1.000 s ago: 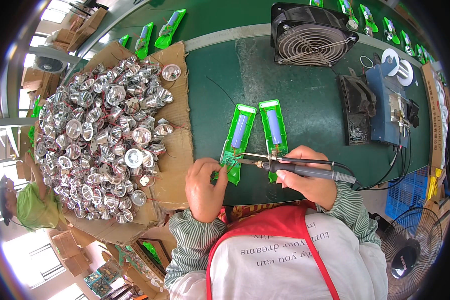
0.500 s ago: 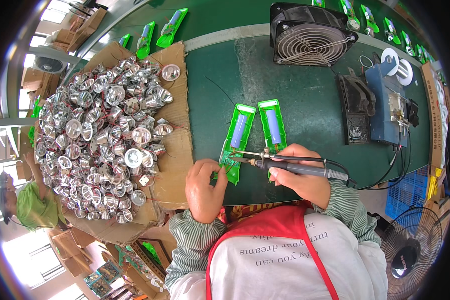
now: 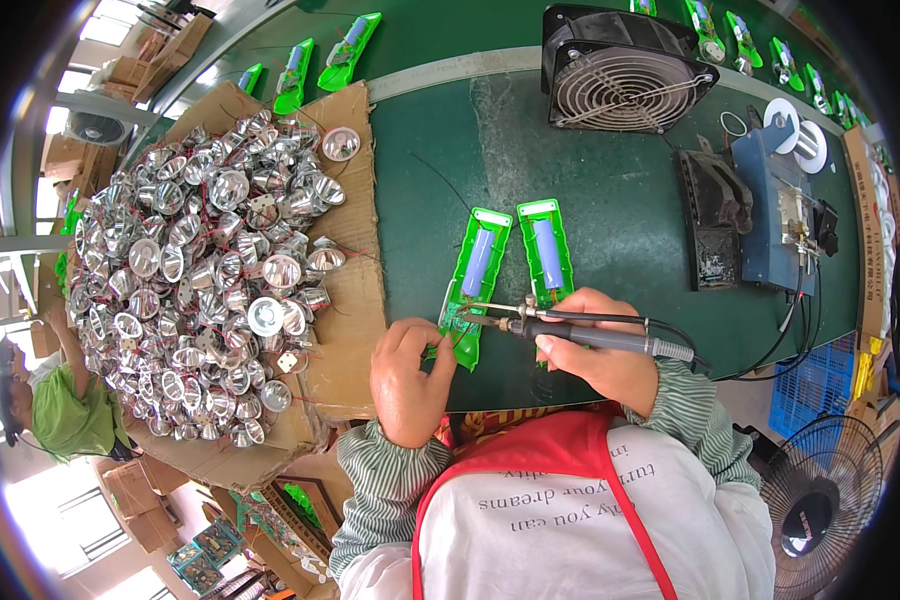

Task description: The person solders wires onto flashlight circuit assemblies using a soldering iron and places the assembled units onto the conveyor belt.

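Note:
My right hand (image 3: 605, 355) grips a soldering iron (image 3: 615, 339) with a grey handle and a thin metal feed tube along its top. The iron's tip meets the small green circuit board (image 3: 457, 317) in the lower part of a bright green plastic housing (image 3: 469, 353). A blue-violet cylindrical battery (image 3: 478, 262) lies in the same housing. At the housing's lower left edge, my left hand (image 3: 407, 382) is closed in a pinch; what its fingertips hold is hidden. Just right stands a second green housing (image 3: 560, 238) with a similar battery, its lower end covered by my right hand.
Silvery reflector cups (image 3: 195, 290) with red wires are heaped on cardboard (image 3: 348, 300) at left. A boxy black fan (image 3: 625, 85) stands at the back. On the right are a blue soldering unit (image 3: 760, 190), solder spool (image 3: 810, 147) and cables. More green housings (image 3: 350, 52) line the far side.
The iron's tip and my right hand have shifted very slightly; my left hand keeps its pinch. Housings along the far side have moved a little rightward. A person at far left has moved.

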Demonstrator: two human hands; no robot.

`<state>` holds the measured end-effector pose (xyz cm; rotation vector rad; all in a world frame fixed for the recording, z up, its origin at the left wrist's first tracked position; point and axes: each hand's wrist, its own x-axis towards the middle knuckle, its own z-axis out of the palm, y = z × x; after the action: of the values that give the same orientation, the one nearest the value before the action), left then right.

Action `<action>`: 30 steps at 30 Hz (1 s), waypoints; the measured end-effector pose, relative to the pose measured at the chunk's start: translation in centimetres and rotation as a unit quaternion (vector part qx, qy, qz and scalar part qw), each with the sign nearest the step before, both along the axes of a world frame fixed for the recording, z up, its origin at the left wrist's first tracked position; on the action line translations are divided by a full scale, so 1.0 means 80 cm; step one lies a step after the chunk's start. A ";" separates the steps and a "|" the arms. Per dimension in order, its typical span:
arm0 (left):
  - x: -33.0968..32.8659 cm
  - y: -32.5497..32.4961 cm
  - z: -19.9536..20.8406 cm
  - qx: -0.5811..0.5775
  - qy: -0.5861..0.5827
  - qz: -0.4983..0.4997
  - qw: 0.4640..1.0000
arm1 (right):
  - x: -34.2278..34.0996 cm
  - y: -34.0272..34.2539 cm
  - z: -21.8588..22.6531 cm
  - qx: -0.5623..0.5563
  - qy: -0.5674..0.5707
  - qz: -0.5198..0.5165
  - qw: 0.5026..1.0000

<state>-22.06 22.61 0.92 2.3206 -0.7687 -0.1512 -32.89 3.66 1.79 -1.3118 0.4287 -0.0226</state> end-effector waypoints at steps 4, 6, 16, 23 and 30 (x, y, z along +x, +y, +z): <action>0.000 0.001 0.000 -0.001 -0.006 -0.001 1.000 | -0.005 -0.003 0.010 0.018 -0.007 -0.014 1.000; 0.000 0.003 -0.004 0.008 -0.011 0.000 1.000 | -0.007 -0.005 0.008 0.003 -0.043 -0.027 0.999; -0.006 0.004 0.012 0.079 -0.080 -0.039 0.993 | -0.022 -0.026 0.015 -0.009 -0.050 -0.067 0.996; -0.009 -0.002 0.026 0.181 -0.197 -0.100 0.958 | -0.026 -0.040 0.016 -0.027 -0.069 -0.093 0.993; 0.087 -0.062 0.040 0.076 -0.155 -0.069 0.983 | -0.035 -0.058 0.013 -0.007 -0.090 -0.140 0.986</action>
<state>-15.10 17.62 4.12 2.4666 -1.1077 0.0970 -35.69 -0.97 2.81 -1.2435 0.4548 -0.3771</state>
